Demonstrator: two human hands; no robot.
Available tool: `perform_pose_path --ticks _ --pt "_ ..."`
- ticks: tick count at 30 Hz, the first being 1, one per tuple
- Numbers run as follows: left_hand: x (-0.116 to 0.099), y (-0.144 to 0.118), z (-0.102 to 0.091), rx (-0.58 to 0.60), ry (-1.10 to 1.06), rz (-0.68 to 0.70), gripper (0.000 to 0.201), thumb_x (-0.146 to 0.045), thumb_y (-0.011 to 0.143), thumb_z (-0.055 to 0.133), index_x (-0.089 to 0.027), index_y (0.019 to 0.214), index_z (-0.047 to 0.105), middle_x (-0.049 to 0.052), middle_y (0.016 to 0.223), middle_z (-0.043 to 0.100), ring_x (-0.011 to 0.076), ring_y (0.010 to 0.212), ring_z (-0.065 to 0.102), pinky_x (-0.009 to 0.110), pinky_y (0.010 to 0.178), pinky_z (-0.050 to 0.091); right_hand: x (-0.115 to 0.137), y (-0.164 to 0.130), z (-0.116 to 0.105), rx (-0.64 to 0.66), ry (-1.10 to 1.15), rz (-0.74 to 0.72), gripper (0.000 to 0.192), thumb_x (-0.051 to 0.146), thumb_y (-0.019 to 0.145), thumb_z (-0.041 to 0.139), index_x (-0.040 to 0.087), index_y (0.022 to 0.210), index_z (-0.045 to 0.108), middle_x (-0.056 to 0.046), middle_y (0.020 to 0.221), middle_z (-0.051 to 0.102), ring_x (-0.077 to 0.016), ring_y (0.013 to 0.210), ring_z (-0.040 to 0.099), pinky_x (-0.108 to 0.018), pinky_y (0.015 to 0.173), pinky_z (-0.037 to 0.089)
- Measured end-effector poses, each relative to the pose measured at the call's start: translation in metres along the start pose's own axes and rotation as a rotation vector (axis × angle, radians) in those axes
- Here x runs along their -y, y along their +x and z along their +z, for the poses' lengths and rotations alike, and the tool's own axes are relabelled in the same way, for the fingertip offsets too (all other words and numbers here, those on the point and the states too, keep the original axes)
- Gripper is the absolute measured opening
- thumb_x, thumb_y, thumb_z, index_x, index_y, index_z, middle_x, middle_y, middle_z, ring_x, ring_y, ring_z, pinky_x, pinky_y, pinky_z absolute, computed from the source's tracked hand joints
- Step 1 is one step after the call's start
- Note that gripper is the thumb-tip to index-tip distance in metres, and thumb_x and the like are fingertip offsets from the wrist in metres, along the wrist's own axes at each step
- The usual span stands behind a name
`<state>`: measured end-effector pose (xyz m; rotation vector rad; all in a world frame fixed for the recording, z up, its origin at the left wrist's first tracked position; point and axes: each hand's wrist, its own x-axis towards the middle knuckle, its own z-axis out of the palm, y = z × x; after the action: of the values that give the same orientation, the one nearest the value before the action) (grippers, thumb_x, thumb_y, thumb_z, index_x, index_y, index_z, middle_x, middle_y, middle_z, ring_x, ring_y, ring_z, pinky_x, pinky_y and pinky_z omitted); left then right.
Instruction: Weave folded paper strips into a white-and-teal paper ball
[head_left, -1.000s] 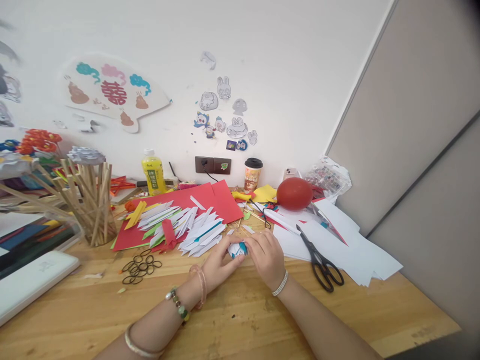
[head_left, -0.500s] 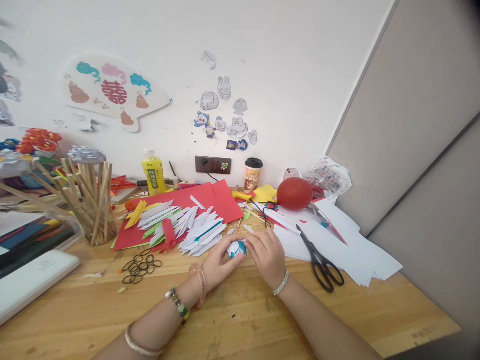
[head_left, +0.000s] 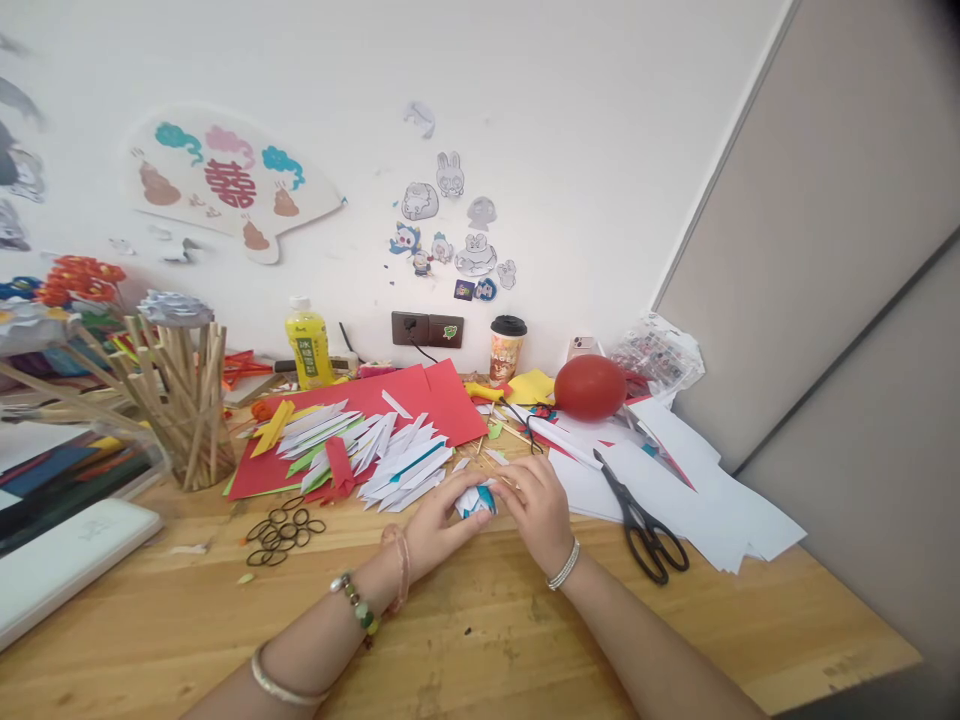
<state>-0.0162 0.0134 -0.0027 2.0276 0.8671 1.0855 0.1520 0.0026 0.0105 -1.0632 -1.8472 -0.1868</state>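
Observation:
Both hands meet at the middle of the wooden desk around a small folded paper piece, white with teal edges. My left hand grips it from the left, thumb and fingers curled on it. My right hand pinches it from the right, fingers partly covering it. Just behind lies a fan of folded white paper petals on a red sheet. Black scissors rest to the right of my right hand on white paper sheets.
Several black rubber bands lie left of my hands. A holder of wooden sticks stands at the left, a white box near the left edge. At the back are a yellow bottle, a coffee cup and a red balloon.
My hands have stayed in place on the paper piece; the fingers of my right hand have shifted slightly over it. The view has barely moved.

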Motion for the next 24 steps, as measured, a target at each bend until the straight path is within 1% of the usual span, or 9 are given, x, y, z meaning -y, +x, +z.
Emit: perform_pose_path --ticks 4,8,12,15,19,22,24 --pt "0.0 0.0005 -0.0013 0.019 -0.018 0.019 0.035 -0.035 0.079 0.052 -0.021 0.11 0.054 0.007 0.111 0.058 0.0214 0.102 0.052 0.034 0.092 0.039 -0.0018 0.0028 -0.0001 0.056 0.118 0.003 0.012 0.027 0.084 0.051 0.019 0.083 0.061 -0.003 0.079 0.059 -0.0164 0.078 0.052 -0.03 0.068 0.044" --pt "-0.0038 0.0017 -0.0044 0.037 -0.036 0.026 0.032 -0.035 0.078 0.053 -0.021 0.107 0.055 0.007 0.11 0.059 0.0212 0.103 0.051 0.035 0.092 0.039 -0.0042 0.0056 -0.0002 0.105 0.248 0.055 0.012 0.029 0.082 0.055 0.019 0.082 0.061 -0.002 0.079 0.059 -0.0158 0.079 0.053 -0.029 0.069 0.045" --pt "-0.0069 0.0032 -0.0066 0.062 -0.062 0.028 0.028 -0.033 0.077 0.055 -0.019 0.101 0.057 0.007 0.105 0.06 0.0205 0.099 0.052 0.033 0.09 0.039 -0.0078 0.0062 0.0005 0.172 0.365 0.092 0.012 0.03 0.08 0.057 0.019 0.081 0.061 -0.003 0.08 0.058 -0.0159 0.081 0.054 -0.029 0.071 0.045" --pt "-0.0063 0.0039 -0.0059 0.075 -0.122 -0.003 0.028 -0.034 0.078 0.053 -0.019 0.101 0.055 0.006 0.101 0.06 0.0196 0.096 0.052 0.031 0.086 0.041 -0.0098 0.0061 0.0011 0.185 0.414 0.11 0.012 0.03 0.081 0.056 0.019 0.08 0.061 -0.003 0.08 0.058 -0.0157 0.08 0.054 -0.029 0.071 0.045" --pt "-0.0043 0.0038 -0.0042 0.061 -0.22 -0.036 0.03 -0.036 0.079 0.052 -0.019 0.103 0.05 0.005 0.101 0.056 0.0197 0.098 0.049 0.03 0.085 0.041 -0.0094 0.0066 0.0005 0.199 0.456 0.14 0.013 0.03 0.082 0.055 0.02 0.081 0.062 -0.003 0.08 0.058 -0.0156 0.08 0.053 -0.029 0.071 0.044" --pt "-0.0038 0.0036 -0.0041 0.082 -0.239 -0.042 0.029 -0.037 0.079 0.052 -0.019 0.101 0.052 0.005 0.098 0.055 0.0191 0.094 0.049 0.03 0.083 0.04 -0.0084 0.0076 -0.0009 0.216 0.493 0.185 0.012 0.031 0.08 0.057 0.02 0.079 0.062 -0.002 0.079 0.057 -0.0157 0.079 0.053 -0.029 0.071 0.044" --pt "-0.0036 0.004 -0.0041 0.06 -0.291 -0.062 0.031 -0.039 0.077 0.054 -0.019 0.101 0.051 0.005 0.099 0.054 0.0195 0.094 0.048 0.03 0.081 0.04 -0.0091 0.0087 -0.0024 0.226 0.538 0.219 0.013 0.032 0.08 0.056 0.02 0.08 0.062 -0.003 0.08 0.058 -0.0157 0.079 0.054 -0.028 0.071 0.044"
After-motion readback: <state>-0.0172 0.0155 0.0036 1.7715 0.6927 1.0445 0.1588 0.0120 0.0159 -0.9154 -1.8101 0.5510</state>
